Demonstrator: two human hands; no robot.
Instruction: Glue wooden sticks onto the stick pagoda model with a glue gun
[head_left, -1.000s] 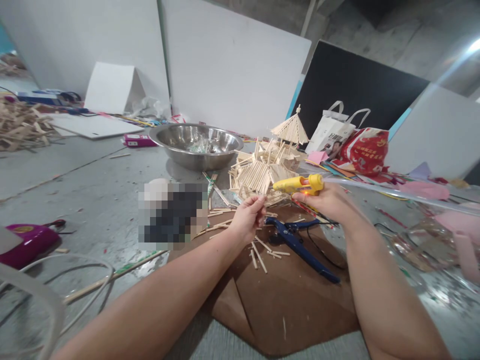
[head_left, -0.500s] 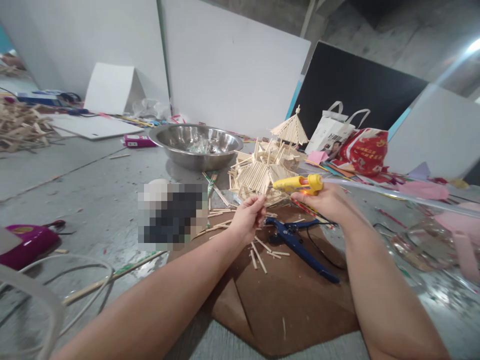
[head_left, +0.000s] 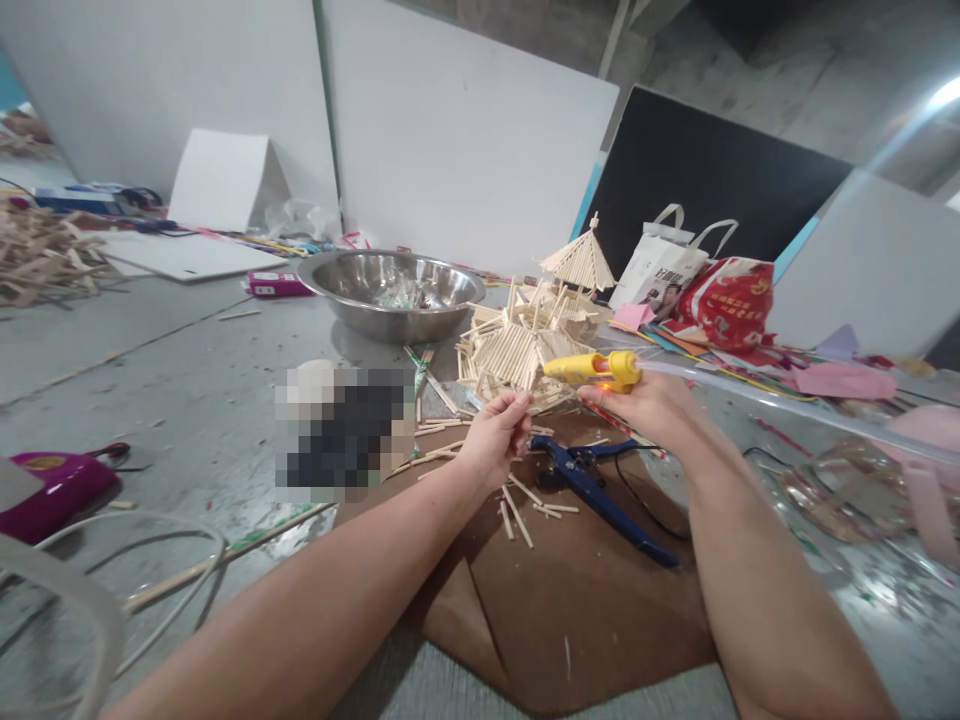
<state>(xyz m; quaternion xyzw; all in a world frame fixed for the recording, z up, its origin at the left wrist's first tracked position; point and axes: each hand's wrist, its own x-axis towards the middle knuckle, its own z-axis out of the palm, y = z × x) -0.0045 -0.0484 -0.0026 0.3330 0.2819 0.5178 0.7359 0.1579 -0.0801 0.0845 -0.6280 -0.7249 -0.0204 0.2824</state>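
Observation:
My right hand (head_left: 651, 408) grips a yellow glue gun (head_left: 592, 368), its nozzle pointing left at the tip of a short wooden stick (head_left: 526, 398). That stick is pinched upright between the fingers of my left hand (head_left: 493, 436). Just behind both hands stands a model building made of wooden sticks (head_left: 529, 335), with a small pointed roof (head_left: 580, 259) at its back. Blue-handled cutters (head_left: 594, 483) lie on the brown cardboard sheet (head_left: 585, 610) under my hands, among loose cut sticks (head_left: 517, 512).
A steel bowl (head_left: 391, 291) sits behind the model on the grey floor. White boards and a black board lean at the back. Bags (head_left: 697, 285) and coloured paper lie at right, a magenta object (head_left: 56, 483) and white cable at left, a stick pile (head_left: 37, 255) far left.
Almost nothing has changed: the glue gun's nozzle has edged slightly left toward the stick in my left hand. Both hands stay in place.

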